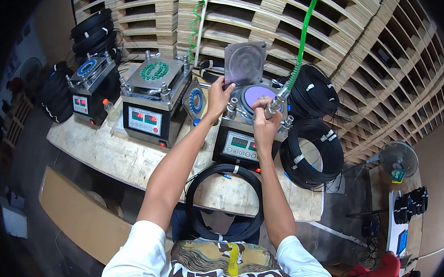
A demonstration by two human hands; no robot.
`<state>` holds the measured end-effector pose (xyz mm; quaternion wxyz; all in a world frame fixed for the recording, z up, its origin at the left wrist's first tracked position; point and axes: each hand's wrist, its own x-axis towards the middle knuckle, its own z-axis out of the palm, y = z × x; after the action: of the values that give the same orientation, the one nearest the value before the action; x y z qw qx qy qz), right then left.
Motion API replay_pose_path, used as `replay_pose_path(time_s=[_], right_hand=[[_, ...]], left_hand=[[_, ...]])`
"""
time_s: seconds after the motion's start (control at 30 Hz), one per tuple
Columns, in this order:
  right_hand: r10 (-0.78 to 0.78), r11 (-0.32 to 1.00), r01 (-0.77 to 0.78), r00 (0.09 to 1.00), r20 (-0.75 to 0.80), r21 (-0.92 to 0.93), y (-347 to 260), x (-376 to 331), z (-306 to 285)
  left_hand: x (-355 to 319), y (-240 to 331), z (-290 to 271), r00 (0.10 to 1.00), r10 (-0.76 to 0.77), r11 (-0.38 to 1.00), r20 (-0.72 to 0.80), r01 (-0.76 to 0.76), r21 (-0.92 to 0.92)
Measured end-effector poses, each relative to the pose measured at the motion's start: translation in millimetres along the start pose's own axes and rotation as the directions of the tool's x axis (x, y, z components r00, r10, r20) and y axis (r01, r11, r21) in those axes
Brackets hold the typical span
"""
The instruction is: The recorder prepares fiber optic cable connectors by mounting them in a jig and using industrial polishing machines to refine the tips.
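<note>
My right hand [267, 120] is closed around a metal air gun [280, 99] at the end of a green air hose [305, 32]. It is above the round purple polishing pad [257, 95] of the right-hand polishing machine [231, 145]. Close to the pad's far left side, my left hand [218, 95] pinches the lower corner of a square greyish plate [244, 63], which stands tilted up behind the pad. The pad is partly covered by my right hand. A coil of black cable [189, 197] lies across the table's front edge before me.
On the wooden table [99, 143] stand a middle machine [149, 119] with green connectors in a ring, and a left machine [84, 99]. A blue-ringed plate [196, 101] leans between machines. Black cable coils [314, 91] crowd the right. Wooden racks [240, 12] stand behind.
</note>
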<state>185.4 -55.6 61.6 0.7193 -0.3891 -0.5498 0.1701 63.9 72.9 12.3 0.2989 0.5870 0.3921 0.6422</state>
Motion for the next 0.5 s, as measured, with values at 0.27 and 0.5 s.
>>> replay_pose_path(time_s=[0.27,0.5], right_hand=[[-0.034,0.998,0.03,0.996,-0.079,-0.047,3,18,-37],[0.051,0.997,-0.049,0.998,-0.032,0.055,-8,14,-9]], left_hand=[[6,16,-9,0.992,0.106,0.958,0.073,-0.122,0.259],[2,19,-11,0.993,0.095,0.97,0.065,-0.107,0.218]])
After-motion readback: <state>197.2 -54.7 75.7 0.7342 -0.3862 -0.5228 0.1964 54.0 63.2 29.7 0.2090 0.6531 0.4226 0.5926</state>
